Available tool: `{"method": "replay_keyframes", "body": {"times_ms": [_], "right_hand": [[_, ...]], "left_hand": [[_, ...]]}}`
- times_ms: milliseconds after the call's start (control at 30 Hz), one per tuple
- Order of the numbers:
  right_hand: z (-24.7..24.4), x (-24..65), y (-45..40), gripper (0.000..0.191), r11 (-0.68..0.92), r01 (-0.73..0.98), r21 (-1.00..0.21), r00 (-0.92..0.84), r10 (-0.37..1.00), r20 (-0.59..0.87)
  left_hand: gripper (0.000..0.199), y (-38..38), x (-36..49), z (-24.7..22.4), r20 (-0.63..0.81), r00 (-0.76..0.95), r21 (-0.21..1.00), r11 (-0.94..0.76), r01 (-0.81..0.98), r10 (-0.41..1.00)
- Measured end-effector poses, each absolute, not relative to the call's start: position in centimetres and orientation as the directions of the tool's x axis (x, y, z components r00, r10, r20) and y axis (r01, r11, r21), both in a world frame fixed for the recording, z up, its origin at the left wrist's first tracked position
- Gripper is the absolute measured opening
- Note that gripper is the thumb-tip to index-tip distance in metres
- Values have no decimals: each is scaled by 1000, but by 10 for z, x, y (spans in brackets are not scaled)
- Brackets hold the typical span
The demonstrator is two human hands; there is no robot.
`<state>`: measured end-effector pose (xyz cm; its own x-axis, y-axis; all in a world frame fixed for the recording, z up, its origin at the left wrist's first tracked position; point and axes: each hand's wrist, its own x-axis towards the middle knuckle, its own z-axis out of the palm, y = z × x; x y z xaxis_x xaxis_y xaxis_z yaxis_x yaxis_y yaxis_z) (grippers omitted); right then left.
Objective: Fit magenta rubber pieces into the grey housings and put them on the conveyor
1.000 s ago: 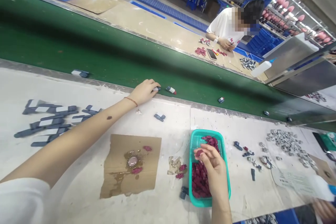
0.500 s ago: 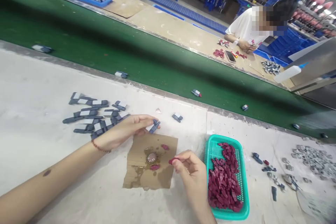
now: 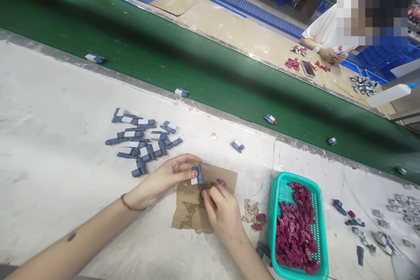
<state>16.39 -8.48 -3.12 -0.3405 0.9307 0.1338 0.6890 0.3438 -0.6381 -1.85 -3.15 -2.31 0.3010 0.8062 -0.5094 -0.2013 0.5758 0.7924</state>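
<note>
My left hand is closed on a small grey plastic piece with a white block, held upright above the cardboard. My right hand pinches low over the cardboard; the small dark red piece seen in it earlier is now hidden by the fingers. Under those fingertips a dark edge of the round cap shows. Wet, glossy stains mark the cardboard. Another dark red piece lies near its upper right corner. Left of my hands, several grey and white pieces lie in a loose group.
A green basket of dark red pieces stands at right, with two red pieces beside it. Grey parts are scattered farther right. Beyond runs a green belt carrying spaced pieces. A co-worker sits across it.
My right hand has moved in over the round cap, covering most of it. My left hand has turned the grey piece more upright. The view has shifted left.
</note>
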Motion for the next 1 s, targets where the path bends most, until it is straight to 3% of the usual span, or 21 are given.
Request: {"method": "replay_keyframes", "body": {"times_ms": [133,300,533,767,867,1000], "right_hand": [[-30,165,-86,35,393,705,-590,-394,909,134],[-29,165,-85,33,386,734,-558,-384,915,127],[-30,164,-86,30,403,740,-539,-388,910,147],[-35,164,-87,27,413,735,-537,-382,907,174],[-35,163,-87,25,403,731,-550,-384,910,157],[-33,163,-86,27,321,667,-672,-333,936,117]], "left_hand": [[40,-33,-21,-24,-565,301,702,640,-314,768],[35,-33,-24,-23,-602,334,645,688,-332,726],[31,-33,-23,-23,-519,351,792,593,-145,779],[43,-35,-17,-21,-461,436,841,537,-64,773],[36,-37,-16,-23,-377,425,898,437,-50,823],[22,-43,-14,-29,-161,246,982,131,133,956]]}}
